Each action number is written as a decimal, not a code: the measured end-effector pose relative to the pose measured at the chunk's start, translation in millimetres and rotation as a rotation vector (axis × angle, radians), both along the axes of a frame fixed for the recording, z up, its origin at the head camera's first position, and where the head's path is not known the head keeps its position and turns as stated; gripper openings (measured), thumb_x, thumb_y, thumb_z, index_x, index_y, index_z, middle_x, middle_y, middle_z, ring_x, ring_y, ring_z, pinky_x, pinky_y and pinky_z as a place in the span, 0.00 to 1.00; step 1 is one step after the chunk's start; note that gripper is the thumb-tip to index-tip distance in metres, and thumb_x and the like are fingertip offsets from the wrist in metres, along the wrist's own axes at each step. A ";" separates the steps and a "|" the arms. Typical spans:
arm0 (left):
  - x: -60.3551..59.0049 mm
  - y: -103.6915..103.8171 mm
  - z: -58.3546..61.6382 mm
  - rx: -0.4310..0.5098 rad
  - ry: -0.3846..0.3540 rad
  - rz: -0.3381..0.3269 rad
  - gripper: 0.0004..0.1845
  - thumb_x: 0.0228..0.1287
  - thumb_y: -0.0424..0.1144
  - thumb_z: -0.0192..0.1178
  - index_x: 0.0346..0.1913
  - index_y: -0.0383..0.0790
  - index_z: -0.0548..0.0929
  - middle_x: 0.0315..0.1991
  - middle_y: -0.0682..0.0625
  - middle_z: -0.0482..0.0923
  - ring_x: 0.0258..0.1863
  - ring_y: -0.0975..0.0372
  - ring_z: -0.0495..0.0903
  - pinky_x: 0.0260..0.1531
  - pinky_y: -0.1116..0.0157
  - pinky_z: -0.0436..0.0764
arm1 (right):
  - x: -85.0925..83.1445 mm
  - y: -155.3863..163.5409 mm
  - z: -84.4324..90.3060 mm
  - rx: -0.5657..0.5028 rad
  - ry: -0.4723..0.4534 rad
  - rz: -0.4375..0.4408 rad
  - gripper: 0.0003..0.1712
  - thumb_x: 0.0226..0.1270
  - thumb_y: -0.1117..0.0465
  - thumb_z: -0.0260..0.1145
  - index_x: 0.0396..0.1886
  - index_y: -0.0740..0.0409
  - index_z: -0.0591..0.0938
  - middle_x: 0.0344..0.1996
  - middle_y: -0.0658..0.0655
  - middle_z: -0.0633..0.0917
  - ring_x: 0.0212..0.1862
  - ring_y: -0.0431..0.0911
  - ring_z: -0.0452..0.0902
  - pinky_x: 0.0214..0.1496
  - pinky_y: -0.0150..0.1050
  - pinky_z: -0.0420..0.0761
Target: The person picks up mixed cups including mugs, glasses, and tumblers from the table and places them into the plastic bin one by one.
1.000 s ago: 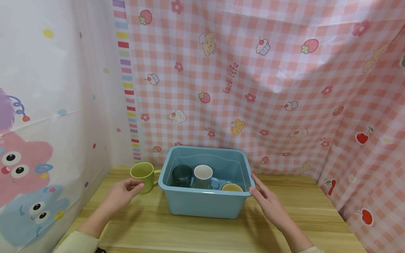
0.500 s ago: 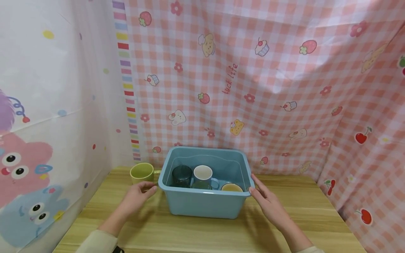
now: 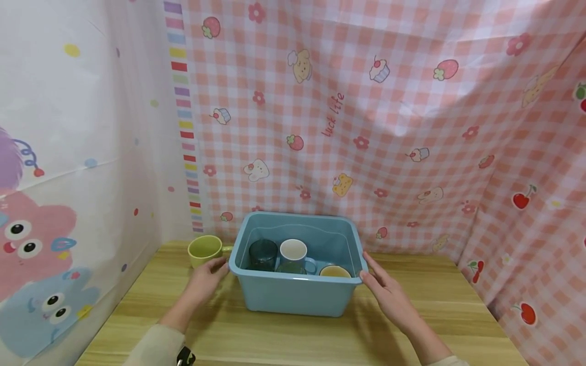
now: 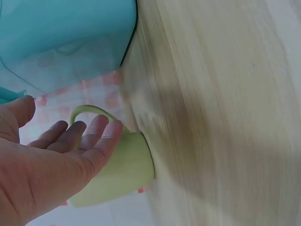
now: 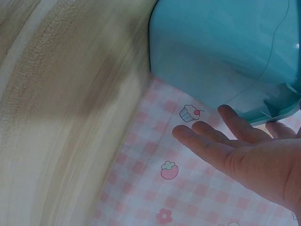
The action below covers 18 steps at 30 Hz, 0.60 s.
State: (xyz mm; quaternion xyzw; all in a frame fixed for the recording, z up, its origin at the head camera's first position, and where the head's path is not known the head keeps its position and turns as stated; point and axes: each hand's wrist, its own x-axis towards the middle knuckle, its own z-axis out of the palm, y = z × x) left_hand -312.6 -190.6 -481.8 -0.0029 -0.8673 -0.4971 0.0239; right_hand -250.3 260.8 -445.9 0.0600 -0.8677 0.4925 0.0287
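Note:
A light-blue plastic tub (image 3: 297, 296) stands on the wooden table with several cups inside. Among them are a dark glass cup (image 3: 263, 252), a light-blue mug (image 3: 311, 265) with a white inside and a cup with a yellow inside (image 3: 335, 271). My left hand (image 3: 201, 283) is at the tub's left rim, its fingers loosely bent with nothing in them. Behind that hand is a green mug (image 3: 204, 248), its handle towards the tub; the left wrist view shows the mug (image 4: 122, 169) past my fingers. My right hand (image 3: 390, 297) touches the tub's right rim with extended fingers.
A pink checked cloth (image 3: 284, 117) with printed strawberries and cupcakes hangs behind the table. On the left hangs a white cloth (image 3: 105, 203) with cartoon figures. Bare wooden tabletop (image 3: 412, 274) stretches right of the tub.
My left hand has moved right, from in front of the green mug to the tub's left rim. The right hand, tub and mug have stayed where they were.

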 end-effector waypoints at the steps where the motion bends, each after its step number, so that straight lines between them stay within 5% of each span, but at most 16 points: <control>1: -1.7 0.4 -1.0 0.019 -0.011 0.004 0.29 0.84 0.44 0.55 0.76 0.26 0.71 0.73 0.29 0.74 0.71 0.39 0.77 0.70 0.42 0.78 | -0.2 -0.2 -0.4 -0.001 0.002 -0.002 0.37 0.85 0.38 0.55 0.87 0.36 0.58 0.72 0.64 0.81 0.76 0.60 0.74 0.79 0.67 0.70; 9: -9.3 7.2 -5.2 0.215 -0.084 -0.013 0.32 0.87 0.44 0.48 0.80 0.23 0.61 0.77 0.24 0.66 0.71 0.32 0.75 0.66 0.44 0.83 | 0.3 -0.4 1.3 0.012 -0.002 0.003 0.38 0.85 0.38 0.54 0.88 0.36 0.58 0.73 0.65 0.80 0.76 0.62 0.74 0.78 0.68 0.70; 18: -19.3 17.4 -10.4 0.307 -0.109 0.048 0.33 0.87 0.45 0.47 0.83 0.28 0.59 0.77 0.27 0.67 0.68 0.38 0.77 0.65 0.46 0.83 | 0.2 -0.2 0.4 0.006 0.004 0.000 0.38 0.85 0.38 0.54 0.88 0.37 0.58 0.73 0.65 0.80 0.77 0.62 0.74 0.78 0.68 0.71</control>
